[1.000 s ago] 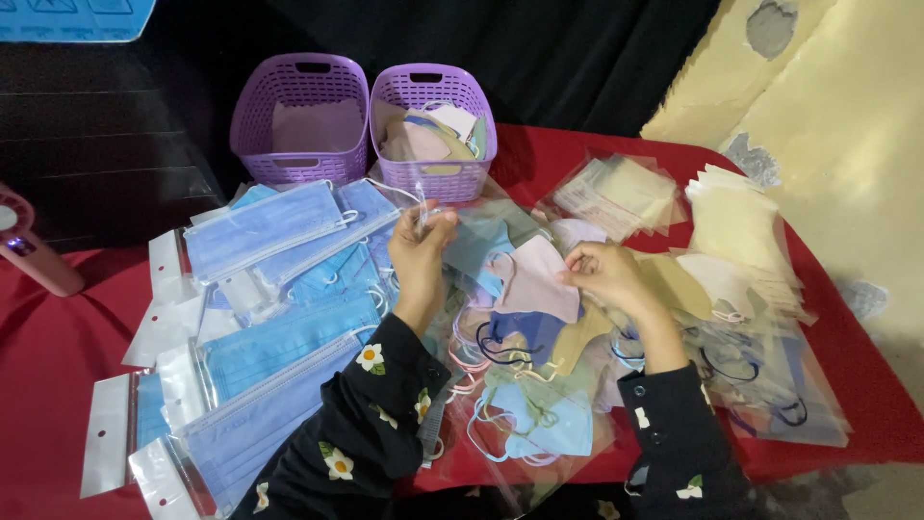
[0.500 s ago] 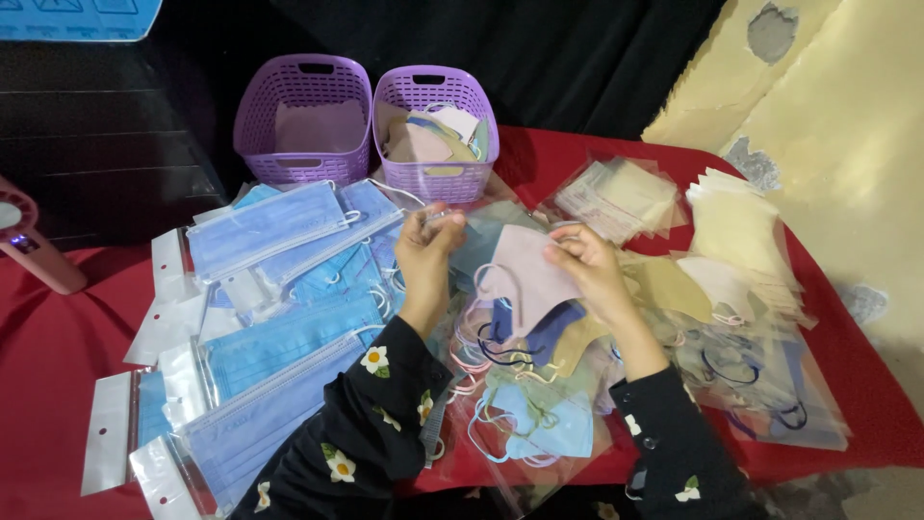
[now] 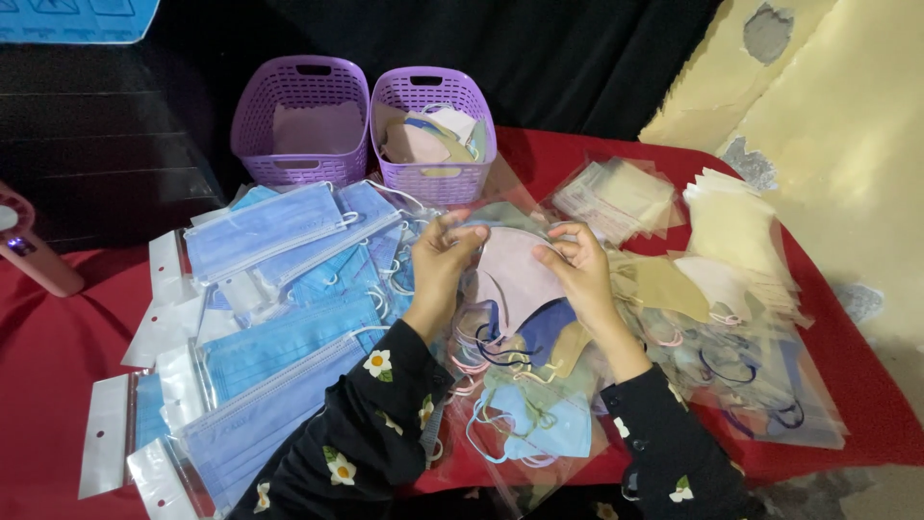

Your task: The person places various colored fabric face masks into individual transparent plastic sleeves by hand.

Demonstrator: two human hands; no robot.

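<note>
My left hand point(image 3: 441, 262) and my right hand point(image 3: 577, 273) together hold a pale pink folded face mask point(image 3: 517, 274) above the red table, each pinching one side of it near the top. Under it lies a heap of loose coloured masks point(image 3: 525, 385), among them dark blue, tan and light blue ones with ear loops. Both sleeves are black with white flowers.
Two purple baskets stand at the back: the left basket point(image 3: 300, 120) holds a pink sheet, the right basket point(image 3: 433, 125) holds several masks. Packs of blue masks point(image 3: 260, 337) cover the left. Clear sleeves and cream masks point(image 3: 731, 241) lie on the right. A pink device point(image 3: 34, 252) sits far left.
My right hand has come in from the right to meet the left hand, and the pink mask now sits held between both hands, raised over the heap.
</note>
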